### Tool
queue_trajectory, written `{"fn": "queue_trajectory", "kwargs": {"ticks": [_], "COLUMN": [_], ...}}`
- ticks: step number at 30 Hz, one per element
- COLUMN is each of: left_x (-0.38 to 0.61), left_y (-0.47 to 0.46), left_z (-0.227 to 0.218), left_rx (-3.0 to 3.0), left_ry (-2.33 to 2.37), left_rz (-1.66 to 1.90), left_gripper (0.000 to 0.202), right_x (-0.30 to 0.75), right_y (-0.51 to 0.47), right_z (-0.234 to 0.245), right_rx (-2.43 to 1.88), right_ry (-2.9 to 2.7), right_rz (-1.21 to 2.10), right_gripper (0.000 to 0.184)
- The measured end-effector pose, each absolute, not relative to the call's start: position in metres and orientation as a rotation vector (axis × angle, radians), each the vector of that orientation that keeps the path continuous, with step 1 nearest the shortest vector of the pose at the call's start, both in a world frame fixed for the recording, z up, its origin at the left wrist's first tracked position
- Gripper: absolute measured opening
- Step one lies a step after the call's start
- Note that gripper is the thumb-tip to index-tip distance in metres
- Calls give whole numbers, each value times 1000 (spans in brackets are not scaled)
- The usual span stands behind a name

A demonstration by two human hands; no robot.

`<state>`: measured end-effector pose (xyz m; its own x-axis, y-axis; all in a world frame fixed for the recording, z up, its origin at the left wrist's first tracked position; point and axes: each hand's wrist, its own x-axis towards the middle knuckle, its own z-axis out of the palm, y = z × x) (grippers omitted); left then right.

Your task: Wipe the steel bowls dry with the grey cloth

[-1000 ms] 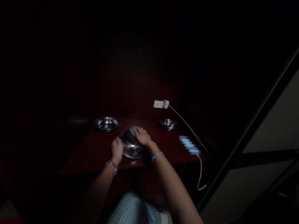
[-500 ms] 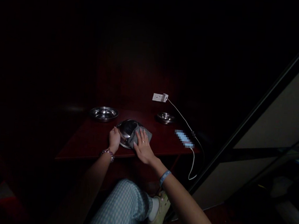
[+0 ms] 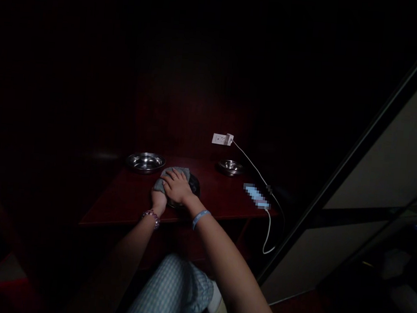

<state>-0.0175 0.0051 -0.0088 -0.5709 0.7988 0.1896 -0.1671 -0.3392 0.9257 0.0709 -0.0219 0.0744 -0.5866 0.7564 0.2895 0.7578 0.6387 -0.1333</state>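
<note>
A steel dish (image 3: 192,186) lies near the front of a dark red table (image 3: 123,207). My right hand (image 3: 177,186) presses a grey cloth (image 3: 173,173) flat onto the dish's left side, fingers spread over the cloth. My left hand (image 3: 158,200) grips the dish's near left rim, mostly hidden under my right hand. A beaded bracelet is on my left wrist and a blue band on my right.
Another steel dish (image 3: 145,161) sits at the back left, and a smaller steel bowl (image 3: 231,167) at the back right. A white power strip (image 3: 222,138) feeds a white cable to a phone (image 3: 256,196) at the table's right edge. A sliding door frame (image 3: 358,155) stands right.
My right hand has slid the cloth from the dish's right side up and over to its left side. The left hand has stayed at the rim.
</note>
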Motion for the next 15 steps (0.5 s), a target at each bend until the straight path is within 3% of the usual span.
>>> {"fn": "queue_trajectory", "kwargs": {"ticks": [9,15], "left_x": [-19,-17], "left_y": [-2,-5], "left_z": [-2,0], "left_rx": [838,896], "left_ry": [1539,1637], "left_rz": [1859,1863], "left_gripper": [36,40], "right_x": [70,90], "right_y": [17,32], "right_z": [94,90], "right_rx": [-1430,-1582], "right_ry": [-2509,-2395], "right_rz": [71,187], "right_gripper": [43,50]}}
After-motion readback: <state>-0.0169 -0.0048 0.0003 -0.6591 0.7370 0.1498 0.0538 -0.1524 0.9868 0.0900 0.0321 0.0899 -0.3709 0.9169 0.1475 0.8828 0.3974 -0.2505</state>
